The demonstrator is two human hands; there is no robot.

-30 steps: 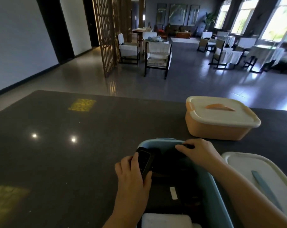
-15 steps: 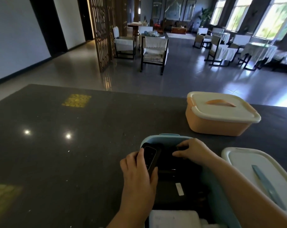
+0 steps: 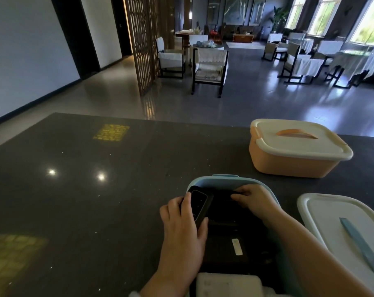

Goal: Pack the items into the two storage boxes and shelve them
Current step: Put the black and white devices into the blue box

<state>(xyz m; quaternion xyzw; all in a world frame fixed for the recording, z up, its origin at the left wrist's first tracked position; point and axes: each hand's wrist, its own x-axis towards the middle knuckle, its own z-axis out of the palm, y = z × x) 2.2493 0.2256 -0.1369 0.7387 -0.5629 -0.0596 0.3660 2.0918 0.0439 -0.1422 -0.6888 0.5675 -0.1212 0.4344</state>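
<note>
A light blue storage box point(image 3: 224, 180) stands open at the near edge of the dark table, filled with dark items and a white item point(image 3: 228, 285) at its near end. My left hand point(image 3: 182, 228) grips a small black device point(image 3: 198, 205) at the box's left rim. My right hand point(image 3: 254, 200) reaches into the far end of the box, its fingers curled on a dark item point(image 3: 237, 192) there. The box's white lid point(image 3: 344, 228) with a blue handle lies to the right. An orange storage box point(image 3: 288, 163) with its white lid on stands behind.
The dark polished table point(image 3: 85, 189) stretches to the left and far side, with light spots on it. Beyond it lies a hall floor with chairs point(image 3: 209, 69), covered tables and a wooden lattice screen point(image 3: 147, 43).
The view has tilted down slightly. Both hands have stayed at the blue box, the left one easing the black device a little further in along the rim.
</note>
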